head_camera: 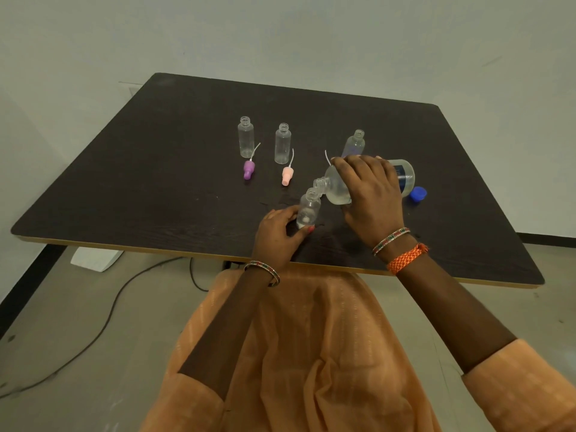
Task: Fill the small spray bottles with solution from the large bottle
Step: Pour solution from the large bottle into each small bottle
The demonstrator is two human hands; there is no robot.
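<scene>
My right hand (pixel 371 194) grips the big bottle (pixel 338 185), tipped mouth-down over the small bottle (pixel 308 210) that my left hand (pixel 279 229) pinches.

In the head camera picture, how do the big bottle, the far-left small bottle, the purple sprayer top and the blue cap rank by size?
Largest to smallest:
1. big bottle
2. far-left small bottle
3. purple sprayer top and blue cap: they look too alike to rank.

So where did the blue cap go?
The blue cap lies on the table, on the right, just beyond the base of the tilted big bottle that the right hand grips.
</scene>
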